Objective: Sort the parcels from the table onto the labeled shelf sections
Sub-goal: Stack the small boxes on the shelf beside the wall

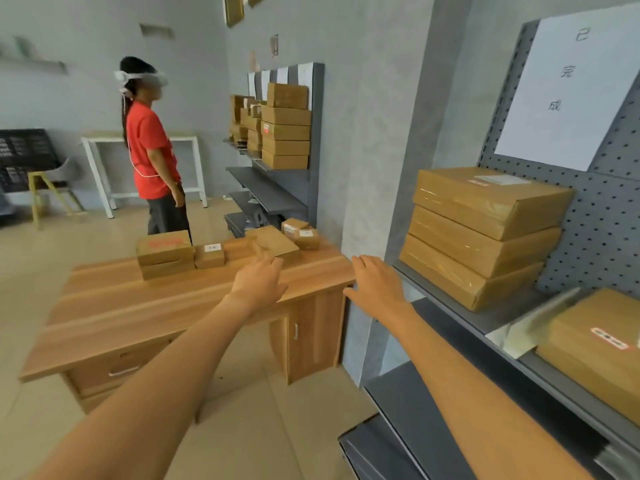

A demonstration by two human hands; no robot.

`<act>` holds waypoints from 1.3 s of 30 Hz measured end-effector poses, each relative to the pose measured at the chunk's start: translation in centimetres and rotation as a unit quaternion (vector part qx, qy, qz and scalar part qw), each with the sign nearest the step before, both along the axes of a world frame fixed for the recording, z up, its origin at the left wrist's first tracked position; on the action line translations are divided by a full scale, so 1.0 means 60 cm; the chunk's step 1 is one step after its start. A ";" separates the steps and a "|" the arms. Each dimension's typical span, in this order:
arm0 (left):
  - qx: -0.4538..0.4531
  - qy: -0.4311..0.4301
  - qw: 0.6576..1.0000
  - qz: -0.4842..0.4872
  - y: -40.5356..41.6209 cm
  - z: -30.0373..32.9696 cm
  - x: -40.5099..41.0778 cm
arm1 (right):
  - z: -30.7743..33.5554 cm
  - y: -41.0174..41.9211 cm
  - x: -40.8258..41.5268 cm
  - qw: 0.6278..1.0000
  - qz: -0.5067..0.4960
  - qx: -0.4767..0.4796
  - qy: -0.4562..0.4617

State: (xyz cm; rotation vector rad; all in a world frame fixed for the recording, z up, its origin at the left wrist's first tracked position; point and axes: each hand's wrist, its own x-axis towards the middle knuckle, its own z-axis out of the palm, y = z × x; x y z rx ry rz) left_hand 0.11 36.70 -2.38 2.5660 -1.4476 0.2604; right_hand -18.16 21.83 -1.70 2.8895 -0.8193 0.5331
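Several brown cardboard parcels lie on the wooden table (145, 306): a large box with red print (164, 252), a small box (209, 255), a flat parcel (275, 241) and two small labelled boxes (300, 233) at the far right corner. My left hand (259, 280) is stretched out over the table, just short of the flat parcel, fingers apart and holding nothing. My right hand (375, 284) hovers open past the table's right end, beside the grey shelf (450, 310). Three flat parcels (485, 233) are stacked on that shelf under a white paper label (571, 88).
Another parcel (602, 344) lies on the shelf level at the right edge. A second grey shelf unit (277, 178) against the far wall holds several stacked boxes. A person in a red shirt (152, 150) stands behind the table. A white table and a chair stand at the back left.
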 end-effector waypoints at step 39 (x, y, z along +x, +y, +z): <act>0.021 0.085 0.995 0.045 -0.455 -0.117 0.678 | -0.073 -0.498 0.689 0.998 -0.009 0.048 0.040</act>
